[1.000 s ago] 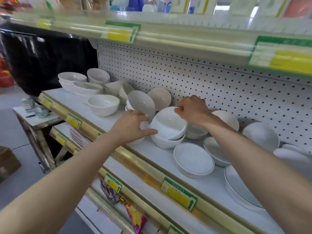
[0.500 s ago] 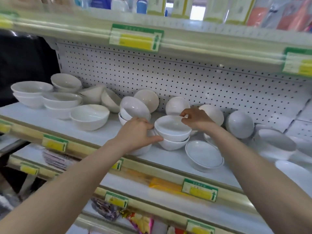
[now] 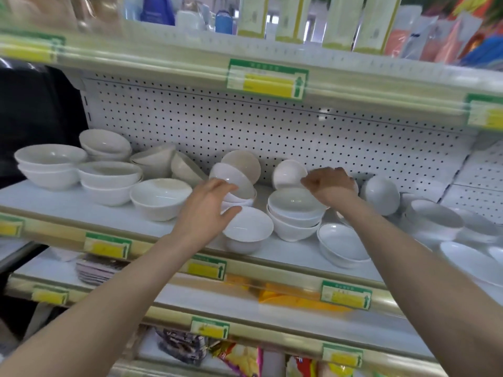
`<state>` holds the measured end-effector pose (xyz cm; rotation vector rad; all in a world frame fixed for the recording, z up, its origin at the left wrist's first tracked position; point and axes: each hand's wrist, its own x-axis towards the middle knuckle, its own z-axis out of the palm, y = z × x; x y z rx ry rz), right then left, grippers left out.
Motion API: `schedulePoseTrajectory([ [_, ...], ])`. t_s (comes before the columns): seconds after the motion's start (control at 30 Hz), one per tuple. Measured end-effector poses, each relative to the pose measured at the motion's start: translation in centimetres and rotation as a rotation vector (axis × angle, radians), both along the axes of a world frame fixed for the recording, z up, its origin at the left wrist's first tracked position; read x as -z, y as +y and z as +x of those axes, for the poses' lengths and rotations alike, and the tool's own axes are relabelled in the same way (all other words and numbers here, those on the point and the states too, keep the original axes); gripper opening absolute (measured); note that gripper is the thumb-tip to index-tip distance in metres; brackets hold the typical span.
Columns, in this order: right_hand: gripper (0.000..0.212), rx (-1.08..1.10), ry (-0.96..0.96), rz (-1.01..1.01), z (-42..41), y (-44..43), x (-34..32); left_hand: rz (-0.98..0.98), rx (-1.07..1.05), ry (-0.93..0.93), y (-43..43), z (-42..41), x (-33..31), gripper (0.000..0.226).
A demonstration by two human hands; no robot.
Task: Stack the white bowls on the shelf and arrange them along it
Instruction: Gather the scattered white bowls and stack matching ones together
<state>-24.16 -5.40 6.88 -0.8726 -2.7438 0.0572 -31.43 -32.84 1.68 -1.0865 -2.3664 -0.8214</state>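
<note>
Many white bowls lie along the white shelf (image 3: 68,205). A stack of two bowls (image 3: 295,216) stands at the middle. My right hand (image 3: 330,186) hovers over its far rim with curled fingers that seem to pinch the top bowl's edge. A bowl on its side (image 3: 287,174) leans just behind those fingertips. My left hand (image 3: 208,208) is spread, its fingers touching a tilted bowl (image 3: 236,178) and its thumb over a single front bowl (image 3: 249,227).
Neat stacks of wider bowls (image 3: 50,168) stand at the left, with a lone bowl (image 3: 160,197) in front. Shallow dishes (image 3: 343,246) and more tipped bowls (image 3: 381,194) crowd the right. The pegboard back (image 3: 272,131) and the upper shelf edge (image 3: 266,80) are close above.
The camera has moved in and to the left. My left hand has loosened from the bowl's side and spread upward toward the tilted bowl. The top bowl now sits level in the stack.
</note>
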Motion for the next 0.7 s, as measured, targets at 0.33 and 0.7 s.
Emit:
schedulePoseTrajectory([
  [0.33, 0.028, -0.317, 0.106, 0.022, -7.4, -5.1, -0.6, -0.181, -0.196, 0.008, -1.5, -5.7, -0.1, 0.067],
  [0.7, 0.026, -0.454, -0.049, -0.126, -13.8, -5.7, 0.8, -0.34, -0.2, 0.012, -1.2, -8.5, 0.4, 0.098],
])
